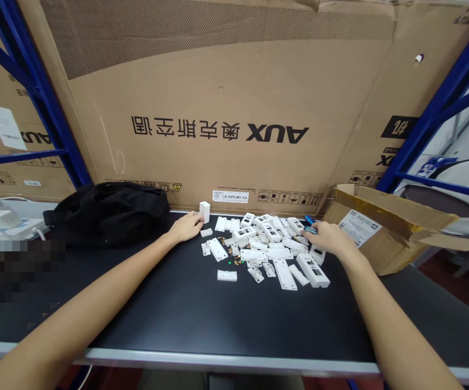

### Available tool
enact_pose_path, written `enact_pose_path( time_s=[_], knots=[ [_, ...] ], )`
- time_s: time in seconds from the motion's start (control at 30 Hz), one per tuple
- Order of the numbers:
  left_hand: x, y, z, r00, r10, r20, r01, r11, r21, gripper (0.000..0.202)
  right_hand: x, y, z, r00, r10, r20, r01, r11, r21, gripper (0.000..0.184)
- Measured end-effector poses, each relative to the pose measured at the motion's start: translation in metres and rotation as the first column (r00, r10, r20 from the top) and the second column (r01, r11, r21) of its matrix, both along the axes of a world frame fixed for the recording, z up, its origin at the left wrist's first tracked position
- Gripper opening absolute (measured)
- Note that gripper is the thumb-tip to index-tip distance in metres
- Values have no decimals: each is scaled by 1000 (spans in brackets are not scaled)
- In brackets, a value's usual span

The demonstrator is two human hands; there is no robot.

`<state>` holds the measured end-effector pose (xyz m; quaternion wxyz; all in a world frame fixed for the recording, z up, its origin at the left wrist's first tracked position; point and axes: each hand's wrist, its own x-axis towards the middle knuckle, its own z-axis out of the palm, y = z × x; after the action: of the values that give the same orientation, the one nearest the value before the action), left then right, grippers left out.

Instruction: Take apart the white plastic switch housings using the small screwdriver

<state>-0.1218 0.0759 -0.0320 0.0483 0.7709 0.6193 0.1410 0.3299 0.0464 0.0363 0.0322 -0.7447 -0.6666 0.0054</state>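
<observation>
A small white plastic block stands upright near the back of the black table. My left hand has its fingers closed at the block's left side, with part of its grip hidden. Over the right end of the parts pile, my right hand is closed around a blue-green handle-like item; its exact kind is hidden. Between my hands lies a heap of white plastic housings and flat covers, with small brass-coloured pieces among them. A separate white piece rests in front.
An open cardboard box stands at right, a black cloth bag at back left. White power strips and cables lie far left. A large cardboard panel and blue rack posts border the table. Someone's white sleeve shows far right.
</observation>
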Motion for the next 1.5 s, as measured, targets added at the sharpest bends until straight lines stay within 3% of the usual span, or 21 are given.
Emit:
enact_pose_path(
  time_s=[0.27, 0.67, 1.27, 1.5],
  knots=[
    [2, -3, 1, 995, 92, 24, -93, 995, 47, 34, 3, -2, 2, 999, -25, -28, 26, 999, 31, 76],
    [4, -6, 5, 991, 136, 20, -137, 987, 86, 34, -3, -7, 13, 993, -95, -75, 108, 976, 191, 69],
    [3, -10, 9, 991, 99, 85, -107, 989, 99, 35, 1, -3, 8, 993, -74, -91, 93, 971, 220, 69],
    [2, -9, 9, 985, 143, 101, -153, 983, 100, 36, 2, -2, 8, 994, -67, -90, 84, 975, 207, 70]
  ],
)
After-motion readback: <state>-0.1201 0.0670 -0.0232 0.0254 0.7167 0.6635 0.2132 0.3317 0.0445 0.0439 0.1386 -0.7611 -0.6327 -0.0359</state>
